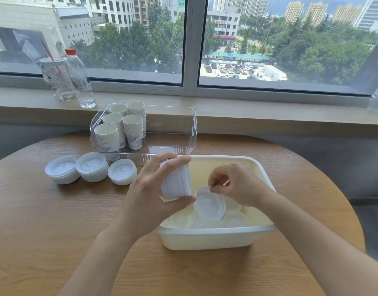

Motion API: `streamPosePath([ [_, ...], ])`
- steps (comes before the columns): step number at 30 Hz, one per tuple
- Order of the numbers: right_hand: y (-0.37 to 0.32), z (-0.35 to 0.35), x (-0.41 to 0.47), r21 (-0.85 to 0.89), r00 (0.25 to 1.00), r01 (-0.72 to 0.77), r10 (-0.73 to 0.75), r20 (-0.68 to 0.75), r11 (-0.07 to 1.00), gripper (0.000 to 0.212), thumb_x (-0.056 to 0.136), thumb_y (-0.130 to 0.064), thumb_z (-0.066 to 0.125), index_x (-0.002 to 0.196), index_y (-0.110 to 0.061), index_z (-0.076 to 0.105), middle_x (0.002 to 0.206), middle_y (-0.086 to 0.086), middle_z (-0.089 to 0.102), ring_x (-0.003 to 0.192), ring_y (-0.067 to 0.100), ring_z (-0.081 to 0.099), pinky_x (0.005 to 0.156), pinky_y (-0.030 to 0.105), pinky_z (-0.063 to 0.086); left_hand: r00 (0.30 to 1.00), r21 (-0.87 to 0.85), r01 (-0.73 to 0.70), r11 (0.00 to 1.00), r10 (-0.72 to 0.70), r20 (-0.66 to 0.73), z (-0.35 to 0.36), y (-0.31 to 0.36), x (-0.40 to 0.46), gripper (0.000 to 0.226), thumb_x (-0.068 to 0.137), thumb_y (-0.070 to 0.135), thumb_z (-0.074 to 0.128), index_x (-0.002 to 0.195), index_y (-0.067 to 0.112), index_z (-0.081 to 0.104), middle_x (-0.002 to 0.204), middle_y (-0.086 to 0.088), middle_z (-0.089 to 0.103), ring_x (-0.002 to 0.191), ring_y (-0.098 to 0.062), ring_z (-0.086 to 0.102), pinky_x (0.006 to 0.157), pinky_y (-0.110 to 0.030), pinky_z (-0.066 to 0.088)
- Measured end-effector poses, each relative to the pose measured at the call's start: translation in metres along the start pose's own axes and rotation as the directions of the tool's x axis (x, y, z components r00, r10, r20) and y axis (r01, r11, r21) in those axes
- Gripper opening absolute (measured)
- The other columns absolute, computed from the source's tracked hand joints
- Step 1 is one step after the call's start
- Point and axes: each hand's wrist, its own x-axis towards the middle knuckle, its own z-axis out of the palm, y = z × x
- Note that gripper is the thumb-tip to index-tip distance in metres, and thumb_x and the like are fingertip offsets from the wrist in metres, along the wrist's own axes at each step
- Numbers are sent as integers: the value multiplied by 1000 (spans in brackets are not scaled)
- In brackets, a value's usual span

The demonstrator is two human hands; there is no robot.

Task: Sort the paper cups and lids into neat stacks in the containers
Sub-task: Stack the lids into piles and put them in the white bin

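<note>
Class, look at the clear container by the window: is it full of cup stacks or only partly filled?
Partly filled. The clear container holds five paper cup stacks crowded at its left end; its right part is bare.

Five stacks of paper cups (pixel 122 124); three lid stacks (pixel 92 169) on table, one more held; two containers (pixel 213 238); one bottle (pixel 80 77); one straw cup (pixel 56 79).

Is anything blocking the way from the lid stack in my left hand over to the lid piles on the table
Nothing visible. The lid stack in the left hand sits over the white tub's left edge, and only bare table lies between it and the lid piles.
</note>
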Motion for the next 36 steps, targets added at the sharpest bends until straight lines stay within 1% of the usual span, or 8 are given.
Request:
streamPosePath([
  [3,-1,-4,-1,131,990,24,-6,-138,991,20,86,-9,82,83,-27,73,81,-12,75,81,4,71,75,18,53,1000,-6,-2,1000,2,-8,-1,1,1,72,78,60,79,143,35,60,143,11,53,131,-11,53,102,-29,47],
  [8,-14,-13,-4,507,959,117,35,-280,854,21,88,-2,80,87,-23,76,86,-2,76,81,13,73,71,31,63,1000,-62,-9,998,8,-22,-2,4,1,73,77,46,89,143,36,59,142,16,54,134,-9,52,105,-16,39],
  [12,-30,-13,-9,563,939,208,-4,-343,800,18,89,-5,79,90,-23,75,88,-1,76,83,15,72,72,34,64,999,-64,-37,997,35,-31,-1,12,3,72,78,48,88,142,36,59,142,16,55,135,-13,53,106,-15,38],
  [16,-42,-10,-11,543,931,208,5,-365,813,15,93,-7,76,95,-22,76,92,-2,77,89,18,73,73,33,63,999,-85,-34,996,31,-38,1,18,6,71,78,43,90,142,32,61,142,13,57,136,-16,53,106,-24,43],
  [20,-48,-10,-15,566,954,189,-12,-301,802,13,101,-19,71,113,-20,76,107,-2,78,106,18,73,85,41,64,998,-93,-25,995,20,-54,0,20,6,70,78,43,89,142,31,61,142,13,57,136,-16,53,106,-27,45],
  [25,-48,-12,-25,612,990,141,-103,-97,778,57,86,-48,80,138,-31,64,131,-11,71,126,10,66,97,32,60,997,-70,-26,997,21,-71,-1,20,7,71,77,43,90,142,30,62,141,11,57,136,-12,52,106,-21,42],
  [28,-48,-14,-27,635,989,143,-129,-69,759,67,83,-38,86,144,-29,59,136,-11,68,130,12,64,97,33,60,997,-66,-36,997,32,-63,-2,20,7,73,77,41,93,142,30,61,142,12,56,136,-12,52,106,-19,40],
  [36,-52,-18,-32,681,986,165,-141,-91,714,60,88,-32,81,144,-27,59,137,-10,69,130,11,64,98,27,57,996,-64,-64,996,60,-66,-4,21,8,73,78,46,89,143,32,60,143,11,56,136,-18,53,105,-26,45],
])
